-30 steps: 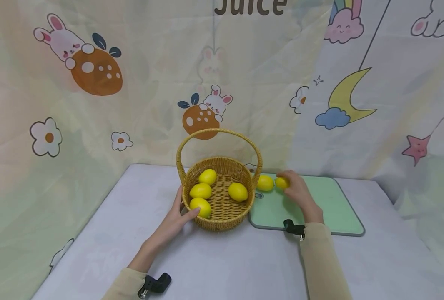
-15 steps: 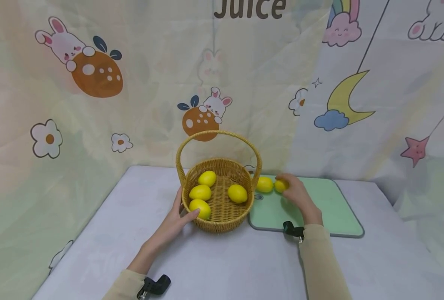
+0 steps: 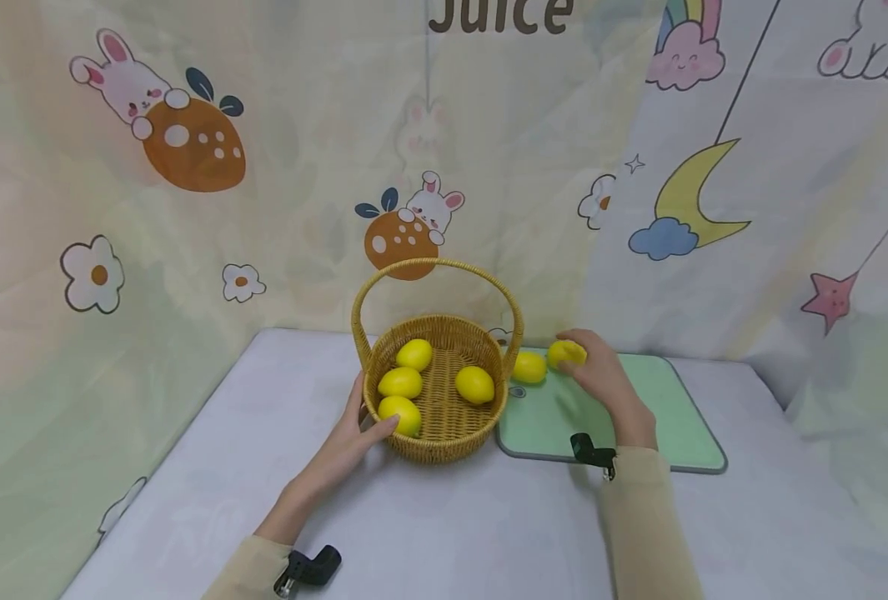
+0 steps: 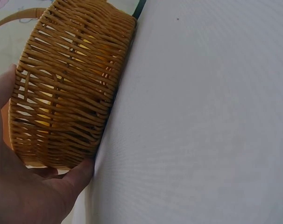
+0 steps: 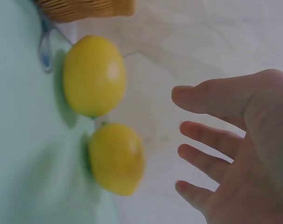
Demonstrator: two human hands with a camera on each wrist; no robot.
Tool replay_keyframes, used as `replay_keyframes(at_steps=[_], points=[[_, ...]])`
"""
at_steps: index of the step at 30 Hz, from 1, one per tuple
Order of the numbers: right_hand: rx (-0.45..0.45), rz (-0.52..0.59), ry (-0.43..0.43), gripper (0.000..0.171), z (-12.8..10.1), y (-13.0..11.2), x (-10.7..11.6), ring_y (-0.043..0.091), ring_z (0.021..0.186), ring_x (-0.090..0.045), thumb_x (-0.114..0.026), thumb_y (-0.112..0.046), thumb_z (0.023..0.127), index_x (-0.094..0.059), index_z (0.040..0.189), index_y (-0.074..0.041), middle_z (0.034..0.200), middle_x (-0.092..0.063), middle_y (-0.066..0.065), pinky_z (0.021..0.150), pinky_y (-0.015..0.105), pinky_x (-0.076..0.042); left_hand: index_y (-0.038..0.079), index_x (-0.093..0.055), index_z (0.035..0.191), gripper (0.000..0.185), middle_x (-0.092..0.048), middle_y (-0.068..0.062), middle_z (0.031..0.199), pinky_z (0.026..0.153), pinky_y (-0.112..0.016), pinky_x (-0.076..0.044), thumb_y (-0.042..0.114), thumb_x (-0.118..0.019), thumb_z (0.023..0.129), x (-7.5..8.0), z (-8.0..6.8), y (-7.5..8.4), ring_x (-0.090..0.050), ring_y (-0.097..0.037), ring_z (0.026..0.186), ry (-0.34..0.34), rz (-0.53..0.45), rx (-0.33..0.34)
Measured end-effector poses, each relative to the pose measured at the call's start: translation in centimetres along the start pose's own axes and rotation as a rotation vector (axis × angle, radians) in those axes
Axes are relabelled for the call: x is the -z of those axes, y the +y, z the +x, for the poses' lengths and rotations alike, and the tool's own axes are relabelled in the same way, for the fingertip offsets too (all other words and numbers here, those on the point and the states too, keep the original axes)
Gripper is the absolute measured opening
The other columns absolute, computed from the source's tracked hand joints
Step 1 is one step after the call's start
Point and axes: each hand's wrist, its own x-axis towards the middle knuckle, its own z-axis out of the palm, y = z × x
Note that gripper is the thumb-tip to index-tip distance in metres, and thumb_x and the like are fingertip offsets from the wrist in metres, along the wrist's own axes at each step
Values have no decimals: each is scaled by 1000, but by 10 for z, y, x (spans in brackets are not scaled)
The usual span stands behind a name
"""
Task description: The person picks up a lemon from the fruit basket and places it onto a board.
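Observation:
My left hand [image 3: 349, 440] holds the side of a round wicker basket [image 3: 444, 451], its thumb over the rim. In the left wrist view, fingers press against the weave of the basket [image 4: 71, 88]. Three lemons [image 3: 401, 382] lie along the basket's left side and a single lemon [image 3: 475, 385] on its right. On a green cutting board [image 3: 661, 412] two more lemons lie side by side, one lemon [image 5: 95, 77] nearer the basket. My right hand [image 3: 601, 373] hovers beside the other lemon [image 5: 117, 158]. Its fingers are spread and hold nothing, as the right wrist view shows.
The basket's tall arched handle [image 3: 438, 264] rises over its opening. A printed curtain [image 3: 301, 208] hangs right behind the white table [image 3: 444, 533]. The board, with a small hole [image 5: 45, 56] near one corner, lies right against the basket's right side.
My right hand, earlier with its fingers around the right-hand lemon on the board, has let go and drawn back slightly. The left hand and basket stay as they were.

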Motion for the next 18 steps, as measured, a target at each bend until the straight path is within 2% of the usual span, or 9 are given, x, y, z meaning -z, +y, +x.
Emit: replay_keyframes(at_steps=[11, 18], points=[[75, -52, -2, 53, -14, -42, 34, 42, 144, -32, -63, -20, 97, -47, 146, -9, 157, -36, 19, 112, 66, -33, 52, 13, 152, 94, 6, 7, 168, 120, -67, -10, 52, -61, 94, 0, 2, 5, -7, -34, 156, -15, -9, -9], [129, -40, -4, 53, -25, -69, 38, 37, 136, -43, -64, -19, 96, -48, 146, -13, 153, -44, 13, 107, 62, -40, 52, 12, 152, 94, 5, 7, 168, 119, -69, -11, 52, -62, 94, 1, 0, 2, -8, -34, 156, -5, -18, 6]])
